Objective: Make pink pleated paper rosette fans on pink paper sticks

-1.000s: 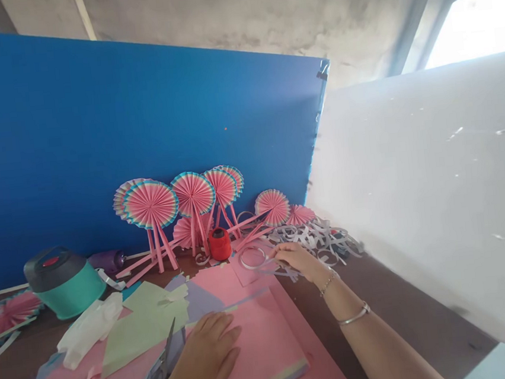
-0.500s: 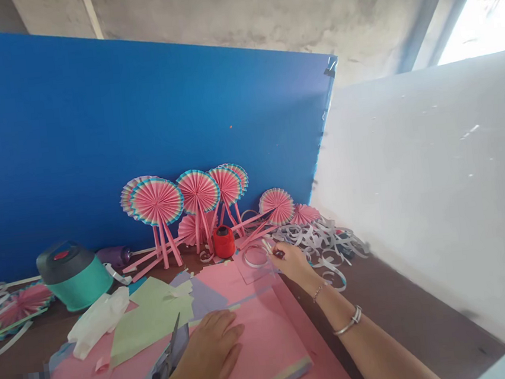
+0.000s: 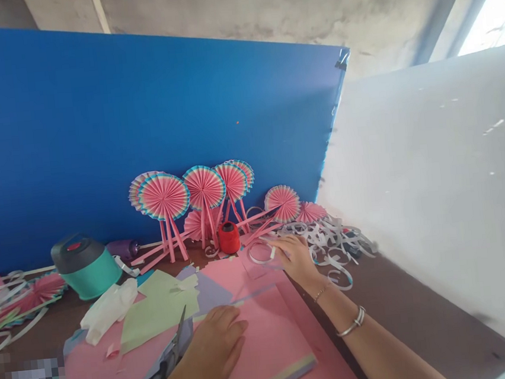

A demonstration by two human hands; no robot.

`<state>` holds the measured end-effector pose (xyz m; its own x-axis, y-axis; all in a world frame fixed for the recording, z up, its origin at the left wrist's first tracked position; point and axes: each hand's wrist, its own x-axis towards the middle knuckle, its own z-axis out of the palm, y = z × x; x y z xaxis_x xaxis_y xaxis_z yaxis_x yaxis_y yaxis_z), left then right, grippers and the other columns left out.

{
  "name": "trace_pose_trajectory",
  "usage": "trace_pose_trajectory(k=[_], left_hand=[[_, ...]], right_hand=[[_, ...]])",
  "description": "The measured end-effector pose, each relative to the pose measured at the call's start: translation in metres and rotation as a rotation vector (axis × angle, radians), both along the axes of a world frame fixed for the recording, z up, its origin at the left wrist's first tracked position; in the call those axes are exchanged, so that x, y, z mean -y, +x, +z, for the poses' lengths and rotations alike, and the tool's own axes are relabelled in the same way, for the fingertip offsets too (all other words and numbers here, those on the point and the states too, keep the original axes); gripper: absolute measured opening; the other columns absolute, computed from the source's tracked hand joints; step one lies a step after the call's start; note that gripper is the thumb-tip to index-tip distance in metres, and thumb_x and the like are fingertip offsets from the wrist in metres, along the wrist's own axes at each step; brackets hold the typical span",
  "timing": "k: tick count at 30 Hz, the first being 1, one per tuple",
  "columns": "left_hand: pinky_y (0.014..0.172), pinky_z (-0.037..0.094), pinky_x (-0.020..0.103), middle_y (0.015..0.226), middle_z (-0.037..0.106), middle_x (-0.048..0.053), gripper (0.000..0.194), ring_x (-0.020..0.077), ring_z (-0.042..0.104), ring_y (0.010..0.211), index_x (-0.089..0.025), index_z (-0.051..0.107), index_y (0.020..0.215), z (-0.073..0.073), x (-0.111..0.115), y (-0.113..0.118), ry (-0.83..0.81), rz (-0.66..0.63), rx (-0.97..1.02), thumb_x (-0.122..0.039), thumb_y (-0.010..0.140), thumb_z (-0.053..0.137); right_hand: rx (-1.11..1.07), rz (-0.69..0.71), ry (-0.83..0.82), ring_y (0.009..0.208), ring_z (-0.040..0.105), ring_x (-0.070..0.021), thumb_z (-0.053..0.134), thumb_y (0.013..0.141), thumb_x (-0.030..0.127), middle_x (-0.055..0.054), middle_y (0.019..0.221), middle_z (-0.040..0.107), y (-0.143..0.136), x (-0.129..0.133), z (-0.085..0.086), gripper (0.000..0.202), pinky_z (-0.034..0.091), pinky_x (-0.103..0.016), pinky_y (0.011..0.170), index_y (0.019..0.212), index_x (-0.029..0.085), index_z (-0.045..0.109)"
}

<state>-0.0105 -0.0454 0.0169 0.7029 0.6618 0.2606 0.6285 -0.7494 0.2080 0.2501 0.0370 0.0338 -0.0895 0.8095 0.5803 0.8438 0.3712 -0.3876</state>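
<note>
My left hand (image 3: 214,351) lies flat on a stack of pink paper (image 3: 266,331), fingers stretched out. Partly under my left forearm are dark-handled scissors (image 3: 174,349), their blade pointing away from me. My right hand (image 3: 297,259) reaches to the back right with fingers extended and apart. Its fingertips are beside a thin round ring (image 3: 262,261) on the pink paper. A small white piece (image 3: 273,252) shows just under the fingertips; whether they touch it is unclear.
Several pleated pink paper fans (image 3: 164,196) lean on the blue board (image 3: 137,105). In front of them stands a red spool (image 3: 229,239). A teal and black container (image 3: 90,267) is at left. White paper strips (image 3: 335,238) are heaped at right, near a white panel (image 3: 436,195).
My right hand has gone from a pinch around a small white and dark thing to extended fingers beside the ring. My left hand stays on the paper. The whole view has shifted slightly.
</note>
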Motion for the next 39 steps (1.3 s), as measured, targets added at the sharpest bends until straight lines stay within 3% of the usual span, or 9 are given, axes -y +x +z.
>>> trace_pose_trajectory(k=[2, 6, 9, 14, 19, 24, 39], left_hand=[[0.093, 0.047, 0.038, 0.116, 0.061, 0.007, 0.026, 0.0207, 0.055, 0.107, -0.023, 0.062, 0.105, 0.000, 0.001, 0.000, -0.006, 0.015, 0.002, -0.016, 0.089, 0.042], [0.093, 0.046, 0.038, 0.121, 0.059, 0.007, 0.026, 0.0210, 0.054, 0.109, -0.023, 0.062, 0.102, 0.001, 0.002, 0.000, -0.023, 0.022, 0.006, -0.016, 0.089, 0.041], [0.093, 0.046, 0.038, 0.116, 0.061, 0.006, 0.025, 0.0203, 0.054, 0.108, -0.023, 0.062, 0.101, 0.004, 0.002, 0.001, -0.054, 0.010, 0.007, -0.015, 0.088, 0.041], [0.097, 0.043, 0.039, 0.116, 0.060, 0.006, 0.026, 0.0204, 0.051, 0.111, -0.022, 0.060, 0.104, 0.005, 0.001, 0.002, -0.087, -0.002, 0.000, -0.014, 0.089, 0.040], [0.097, 0.043, 0.037, 0.120, 0.058, 0.005, 0.029, 0.0197, 0.050, 0.111, -0.023, 0.058, 0.106, 0.004, 0.002, 0.000, -0.093, 0.006, 0.003, -0.010, 0.088, 0.039], [0.094, 0.045, 0.036, 0.119, 0.057, 0.006, 0.031, 0.0198, 0.052, 0.109, -0.023, 0.058, 0.103, 0.006, 0.003, -0.001, -0.094, 0.023, 0.002, -0.006, 0.084, 0.040], [0.093, 0.047, 0.040, 0.121, 0.055, 0.008, 0.033, 0.0225, 0.051, 0.111, -0.022, 0.055, 0.103, 0.007, 0.003, 0.001, -0.087, 0.015, 0.022, -0.002, 0.081, 0.040]], right_hand=[[-0.058, 0.119, -0.114, 0.090, 0.059, -0.0193, 0.044, 0.083, 0.012, -0.005, 0.086, 0.071, -0.005, -0.001, -0.003, 0.030, 0.036, -0.036, 0.089, 0.094, 0.021, 0.070], [-0.094, 0.338, -0.385, 0.082, 0.060, -0.0168, 0.042, 0.083, 0.013, -0.006, 0.086, 0.069, -0.017, 0.001, -0.004, 0.026, 0.042, -0.029, 0.077, 0.085, 0.017, 0.068], [-0.032, 0.423, -0.506, 0.075, 0.056, -0.0140, 0.039, 0.086, 0.015, -0.004, 0.079, 0.065, -0.024, 0.007, 0.000, 0.028, 0.041, -0.026, 0.072, 0.071, 0.016, 0.062], [0.071, 0.445, -0.531, 0.080, 0.049, -0.0134, 0.038, 0.083, 0.011, -0.001, 0.075, 0.055, -0.032, 0.014, 0.002, 0.032, 0.037, -0.027, 0.078, 0.053, 0.016, 0.047], [0.124, 0.460, -0.640, 0.075, 0.045, -0.0119, 0.042, 0.073, 0.007, 0.001, 0.071, 0.050, -0.038, 0.016, -0.002, 0.028, 0.034, -0.027, 0.077, 0.047, 0.015, 0.036], [0.085, 0.516, -0.723, 0.076, 0.045, -0.0119, 0.041, 0.071, 0.008, 0.001, 0.075, 0.051, -0.040, 0.015, -0.006, 0.027, 0.035, -0.026, 0.076, 0.046, 0.015, 0.036], [0.073, 0.558, -0.769, 0.075, 0.043, -0.0134, 0.043, 0.074, 0.013, 0.000, 0.074, 0.051, -0.039, 0.006, -0.017, 0.027, 0.035, -0.028, 0.080, 0.047, 0.017, 0.039]])
